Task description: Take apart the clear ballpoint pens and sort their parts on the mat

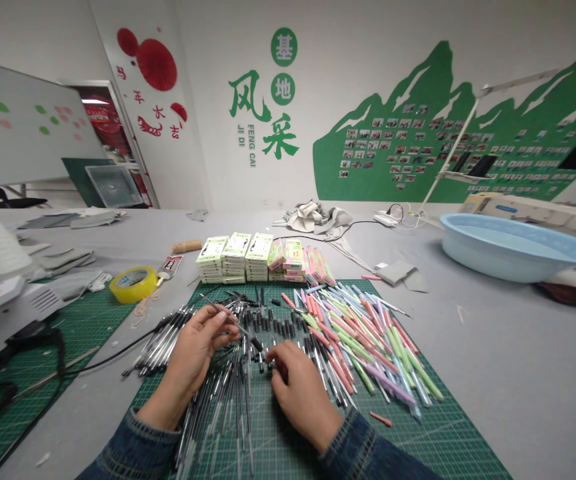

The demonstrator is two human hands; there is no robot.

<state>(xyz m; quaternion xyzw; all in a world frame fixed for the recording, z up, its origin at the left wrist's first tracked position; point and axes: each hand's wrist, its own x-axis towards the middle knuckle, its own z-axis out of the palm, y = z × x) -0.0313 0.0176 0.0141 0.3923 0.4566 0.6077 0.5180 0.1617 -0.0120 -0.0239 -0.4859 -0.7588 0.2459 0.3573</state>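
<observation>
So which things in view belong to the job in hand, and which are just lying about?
Apparently in the job:
- black-ended pen refill, held in the left hand
- loose black pen caps
- pastel pens
- green cutting mat beneath them

Apparently just lying about:
- yellow tape roll
- light-blue basin
- crumpled pale cloth

Unclear: stacked small boxes.

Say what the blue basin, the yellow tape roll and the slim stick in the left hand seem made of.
Blue basin: likely plastic, smooth with soft sheen. Yellow tape roll: probably plastic film, glossy, catching light. Slim stick: smooth, greyish, dark-ended; plastic or metal, can't tell.
</observation>
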